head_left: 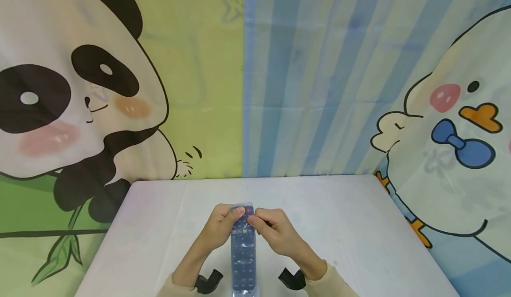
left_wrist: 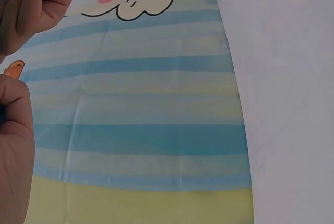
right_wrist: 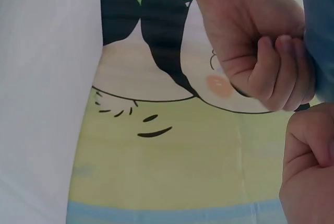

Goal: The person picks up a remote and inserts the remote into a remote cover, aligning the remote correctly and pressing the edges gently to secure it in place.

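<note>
Left of the remote (head_left: 243, 266), the left hand (head_left: 217, 229) grips its upper end, thumb in front. The remote, in clear film (head_left: 245, 294), is over the desk (head_left: 319, 212). Right of it, the right hand (head_left: 281, 235) pinches its upper edge. Uneven tugging might tear the film.

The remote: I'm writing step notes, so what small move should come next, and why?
Probably a gentle tug by the right hand on the clear wrap near the top of the remote. Shiny wrap covers the buttons, the left hand grips the left edge, and the right hand pinches at the right edge; whether it holds the wrap itself, I can't tell.
</note>
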The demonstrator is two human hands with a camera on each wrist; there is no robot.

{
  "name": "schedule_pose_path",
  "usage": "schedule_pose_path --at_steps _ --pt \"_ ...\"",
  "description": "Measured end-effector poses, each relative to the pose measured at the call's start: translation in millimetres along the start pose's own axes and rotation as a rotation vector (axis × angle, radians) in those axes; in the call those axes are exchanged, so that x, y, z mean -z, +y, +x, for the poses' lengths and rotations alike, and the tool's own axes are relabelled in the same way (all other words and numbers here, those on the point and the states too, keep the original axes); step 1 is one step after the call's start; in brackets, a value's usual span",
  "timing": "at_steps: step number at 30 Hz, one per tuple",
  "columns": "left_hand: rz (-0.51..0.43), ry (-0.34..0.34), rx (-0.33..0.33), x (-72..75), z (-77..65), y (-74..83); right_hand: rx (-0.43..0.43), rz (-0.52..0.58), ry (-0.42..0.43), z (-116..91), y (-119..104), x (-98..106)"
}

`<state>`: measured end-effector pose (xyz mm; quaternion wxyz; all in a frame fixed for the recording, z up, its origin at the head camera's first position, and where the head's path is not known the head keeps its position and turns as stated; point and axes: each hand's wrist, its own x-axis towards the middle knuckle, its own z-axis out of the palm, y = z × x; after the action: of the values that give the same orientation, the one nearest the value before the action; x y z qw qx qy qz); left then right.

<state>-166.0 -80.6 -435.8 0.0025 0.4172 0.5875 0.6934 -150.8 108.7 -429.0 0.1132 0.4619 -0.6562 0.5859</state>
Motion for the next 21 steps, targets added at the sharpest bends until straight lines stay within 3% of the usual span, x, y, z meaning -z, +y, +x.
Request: schedule_pose_path --at_steps 5,10,12,18,21 --pt "-0.001 0.101 -0.001 -1.7 1.4 -2.3 0.008 -0.033 0.026 1.7 -6.6 -3.6" --pt "-0.061 0.094 0.055 -2.0 6.1 -2.0 -0.015 -0.03 0.047 -2.1 -11.2 -4.2" --pt "-0.067 0.082 0.044 -1.6 7.1 -0.7 -0.065 0.054 0.038 -2.2 -10.8 -4.6" --pt "-0.072 0.002 -0.013 -0.8 7.4 4.7 -0.265 0.501 -0.053 -2.8 -2.9 -3.7" --pt "-0.058 -0.064 -0.025 -1.0 8.5 4.6 -0.323 0.533 -0.12 -6.0 0.6 1.0"
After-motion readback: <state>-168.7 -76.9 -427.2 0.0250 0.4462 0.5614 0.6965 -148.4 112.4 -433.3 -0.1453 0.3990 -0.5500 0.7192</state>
